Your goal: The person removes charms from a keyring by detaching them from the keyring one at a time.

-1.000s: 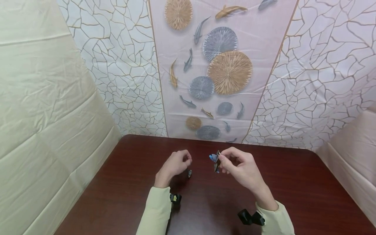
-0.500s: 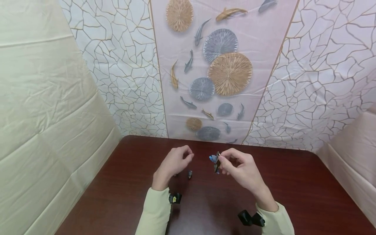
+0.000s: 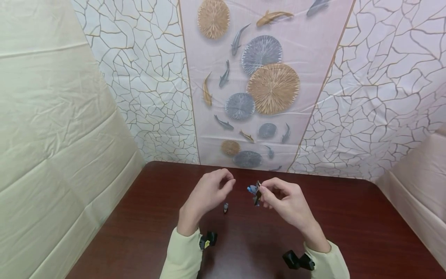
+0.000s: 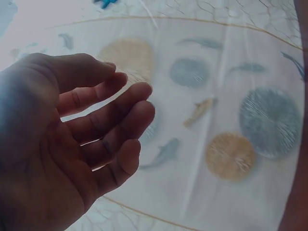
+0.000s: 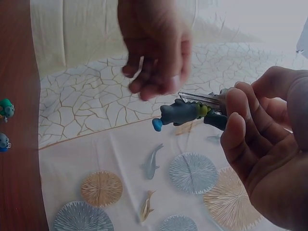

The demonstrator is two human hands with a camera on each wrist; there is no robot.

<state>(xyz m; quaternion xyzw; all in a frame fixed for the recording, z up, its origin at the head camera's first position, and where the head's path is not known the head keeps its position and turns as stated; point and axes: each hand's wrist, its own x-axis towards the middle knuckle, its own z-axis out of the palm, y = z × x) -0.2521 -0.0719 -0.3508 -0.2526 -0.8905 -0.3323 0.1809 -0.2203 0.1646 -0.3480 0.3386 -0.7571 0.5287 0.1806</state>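
Note:
My right hand (image 3: 283,197) is raised over the table, thumb and fingers pinching a silver metal piece (image 5: 204,99) with a small grey figurine (image 5: 180,113) attached. The figurine has a bright blue tip and a yellow-green band; in the head view, a darker part dangles below it. My left hand (image 3: 209,192) hovers to its left, fingers loosely bent and holding nothing in the left wrist view (image 4: 91,125). Below it, a tiny grey figurine (image 3: 226,208) lies on the table. The right wrist view shows a green-topped figurine (image 5: 6,109) and a grey-and-blue one (image 5: 4,143) on the table.
The dark red-brown table (image 3: 348,224) runs back to a patterned curtain (image 3: 244,131). Cream fabric (image 3: 62,155) hangs along the left side. Black cameras sit on both wrists, the left one (image 3: 209,239) and the right one (image 3: 297,259).
My left hand has lifted and shifted right, away from the tabletop, its thumb and fingers spreading apart. My right hand stays almost still, with the figurine tilting slightly.

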